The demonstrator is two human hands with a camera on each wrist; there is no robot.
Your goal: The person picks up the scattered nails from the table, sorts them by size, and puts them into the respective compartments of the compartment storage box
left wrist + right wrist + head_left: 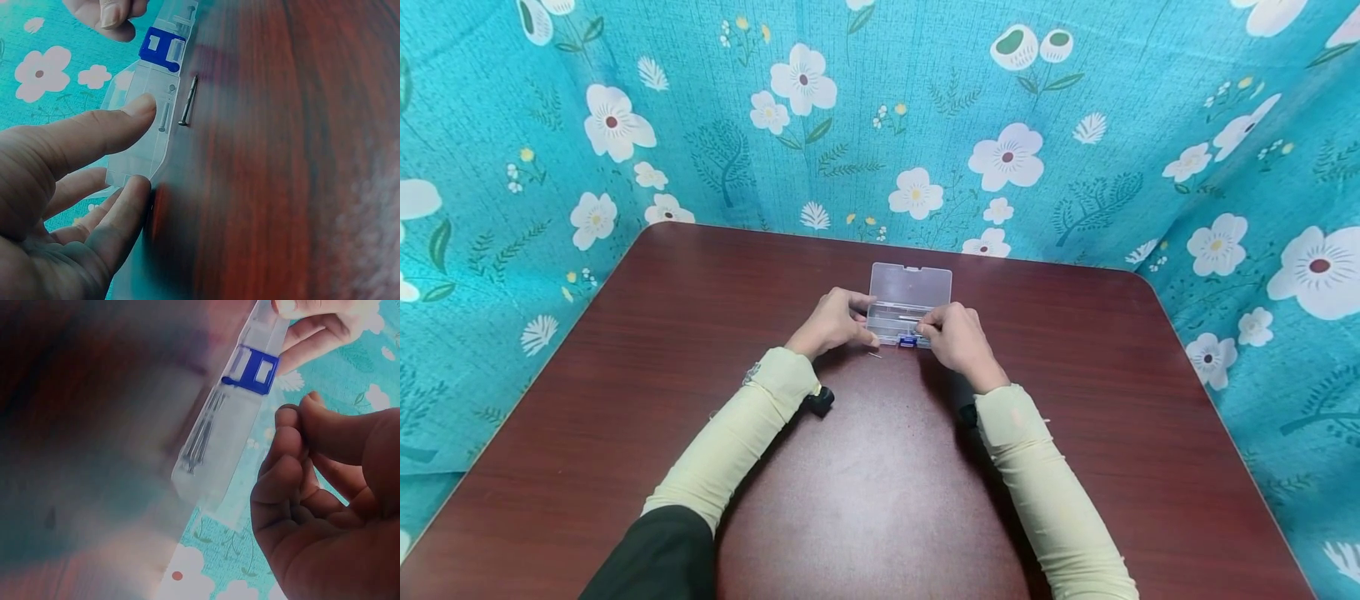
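Observation:
A clear plastic compartment box (887, 327) stands on the table, its lid (912, 284) raised at the back and a blue latch (162, 49) at its front. My left hand (837, 321) grips the box's left end, thumb on the front wall. Over the box's right part is my right hand (957, 333), thumb and fingertips drawn together; no object shows between them. Several thin nails (203, 434) lie in the front right compartment. A small nail (164, 117) shows through the front left wall, and a loose nail (188, 100) lies just before the box.
The dark red-brown table (880, 467) has rounded back corners. A blue floral curtain (850, 125) hangs behind it and along both sides. Both forearms, in pale sleeves (1052, 492), reach across the table, with a dark wrist camera (822, 402) below the left wrist.

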